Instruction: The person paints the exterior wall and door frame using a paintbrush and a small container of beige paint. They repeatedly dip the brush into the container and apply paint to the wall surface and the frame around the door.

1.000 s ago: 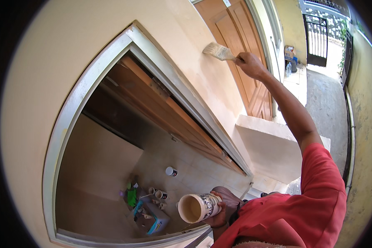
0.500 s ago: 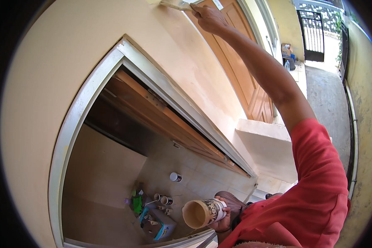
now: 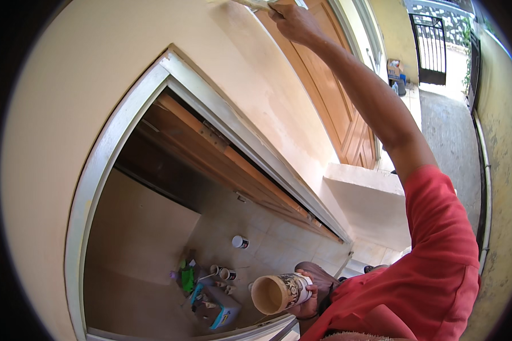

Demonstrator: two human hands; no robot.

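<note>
Cream-coloured plaster wall [image 3: 91,74] filled the view above a pale grey door frame [image 3: 222,113], with a tiled floor [image 3: 279,233] showing through the opening. Just above the raised fingers, a pale-bristled paintbrush [image 3: 250,3] lay against the wall at the very top edge, mostly cut off. Right hand [image 3: 293,23] was stretched high overhead, arm nearly straight in a red sleeve [image 3: 438,227], fingers clenched round the brush handle. Left hand [image 3: 310,295] sat low beside the body, fingers wrapped round a small patterned tin of beige paint [image 3: 279,292], its open mouth tipped toward the doorway. Beyond that tin, small paint cans [image 3: 240,242] and a blue-edged cardboard box [image 3: 219,310] stood on the floor. A brown wooden door [image 3: 335,108] stood just past the raised forearm.
</note>
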